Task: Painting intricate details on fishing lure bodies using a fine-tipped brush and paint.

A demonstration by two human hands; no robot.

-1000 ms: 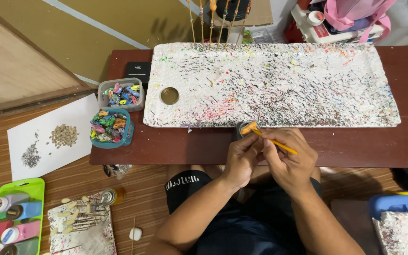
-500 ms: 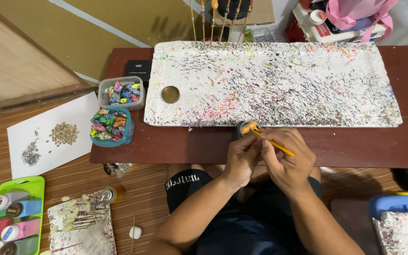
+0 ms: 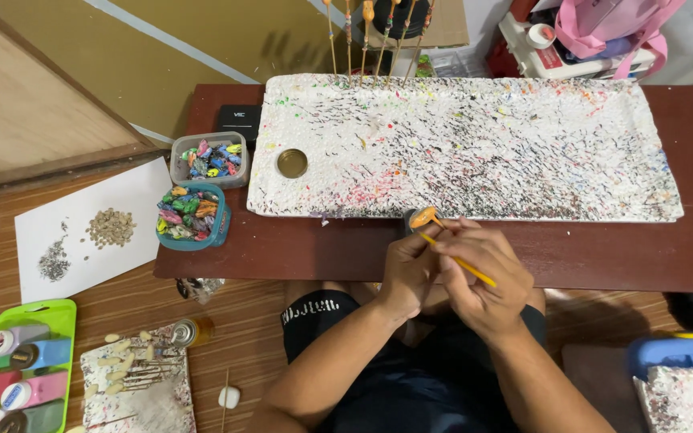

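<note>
Paint-speckled white board point(image 3: 475, 144), yellow brush point(image 3: 459, 261)

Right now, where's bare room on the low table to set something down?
Free: the brown strip of the table right of the right hand, below the foam board; also the strip between the teal tub and the left hand. Crowded: the left end, with the clear tub and black box.

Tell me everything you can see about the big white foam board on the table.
The foam board is a long white rectangle with rounded corners and a rough, pitted surface, looking like polystyrene. It lies flat on the dark red-brown table, covering most of it. Black flecks and specks of red, green, yellow and blue cover it. A small round gold lid sits near its left end, and thin sticks stand upright along its far edge.
</note>
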